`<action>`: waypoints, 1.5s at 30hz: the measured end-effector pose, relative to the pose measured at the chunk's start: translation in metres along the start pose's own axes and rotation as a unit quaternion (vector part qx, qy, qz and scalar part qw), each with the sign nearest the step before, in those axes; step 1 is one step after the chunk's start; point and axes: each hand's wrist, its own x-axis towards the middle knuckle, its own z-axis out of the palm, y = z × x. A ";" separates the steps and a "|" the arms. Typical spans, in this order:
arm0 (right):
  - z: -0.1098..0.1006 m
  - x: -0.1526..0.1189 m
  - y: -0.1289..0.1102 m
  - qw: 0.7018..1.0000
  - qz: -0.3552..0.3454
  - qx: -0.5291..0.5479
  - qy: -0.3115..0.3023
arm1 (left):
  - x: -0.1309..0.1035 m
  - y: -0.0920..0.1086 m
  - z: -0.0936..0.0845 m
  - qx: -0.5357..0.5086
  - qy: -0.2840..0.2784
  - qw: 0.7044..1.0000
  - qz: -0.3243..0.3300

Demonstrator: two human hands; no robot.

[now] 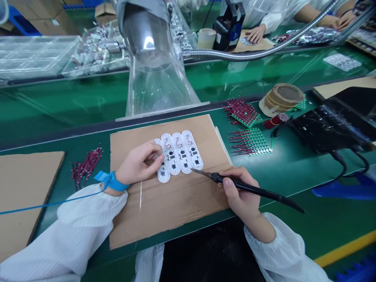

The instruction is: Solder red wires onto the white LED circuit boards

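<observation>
Several white oval circuit boards [184, 156] lie side by side on a brown cardboard sheet [176, 207]. Over the leftmost board is my left hand [143, 161], its fingers pinched together; what they hold is too small to name. A thin bright strand hangs below that wrist, which wears a blue band [111, 181] with a blue cord. My right hand [242, 192] is closed round the black handle of a soldering iron [252, 189]. The iron's tip points left, at the lower end of the boards on the right.
Red wires [86, 166] lie left of the cardboard. Green boards with red wires [251, 141], a round spool [281, 98] and a black device [335, 121] stand right. A clear fume hood [158, 90] rises behind. Another person's hand [256, 34] is across the bench.
</observation>
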 end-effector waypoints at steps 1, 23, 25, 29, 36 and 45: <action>0.000 0.000 0.000 1.000 -0.001 -0.002 0.000 | 0.000 0.000 0.000 0.002 -0.002 1.000 0.002; 0.000 -0.001 0.001 1.000 0.000 -0.004 -0.022 | 0.000 -0.001 0.001 0.001 -0.001 1.000 0.023; 0.000 0.000 0.001 1.000 -0.002 -0.011 -0.026 | 0.000 0.000 0.001 0.000 -0.003 1.000 0.026; 0.000 -0.001 0.002 1.000 0.006 0.004 -0.018 | 0.001 0.001 0.000 -0.002 -0.008 1.000 0.016; 0.000 0.002 0.002 0.999 -0.004 -0.012 -0.038 | 0.000 0.000 0.000 -0.004 -0.009 1.000 0.021; -0.001 -0.001 0.004 0.999 -0.001 0.006 -0.041 | -0.001 -0.001 0.001 -0.013 -0.010 0.999 0.032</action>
